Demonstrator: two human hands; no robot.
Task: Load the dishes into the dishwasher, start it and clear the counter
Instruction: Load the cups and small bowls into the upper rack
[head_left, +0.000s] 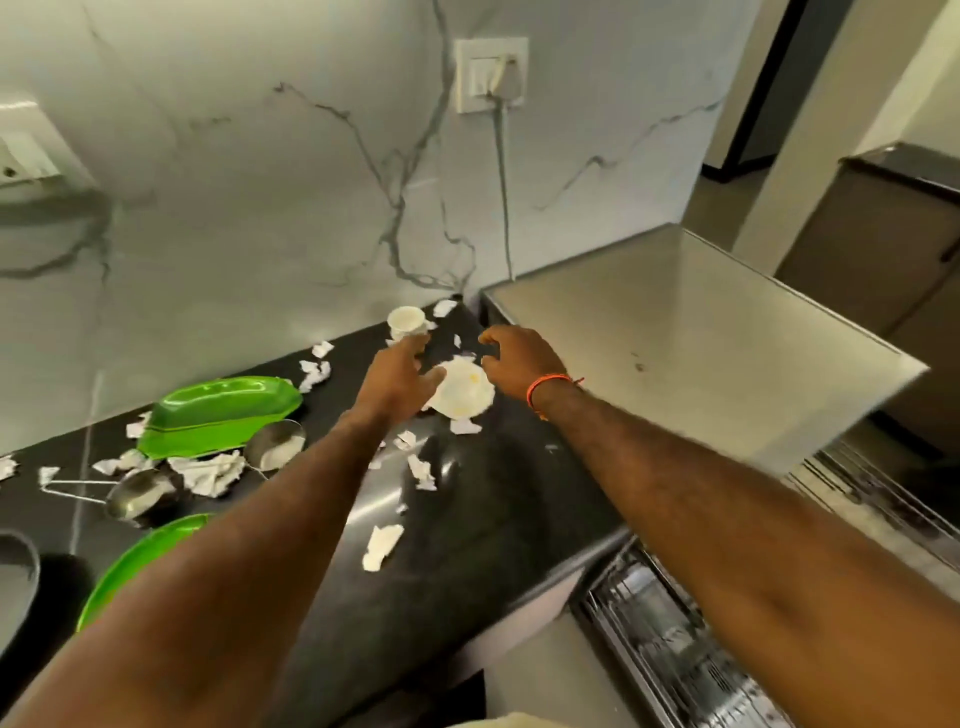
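A white cup (405, 321) stands near the back of the black counter (467, 519), and a white saucer (462, 392) with a yellowish stain lies just in front of it. My left hand (397, 382) reaches out with fingers extended; its fingertips touch the cup's lower side and its thumb lies by the saucer's left rim. My right hand (514, 358) hovers over the saucer's right side with loosely curled fingers, holding nothing. The dishwasher rack (670, 649) is pulled out at the lower right.
A green tray (218, 415), a green plate (140, 561), two steel ladles (275, 441) (137, 493) and several torn paper scraps (382, 545) litter the counter. A steel countertop appliance (691, 343) stands to the right. A cord runs down from the wall socket (491, 75).
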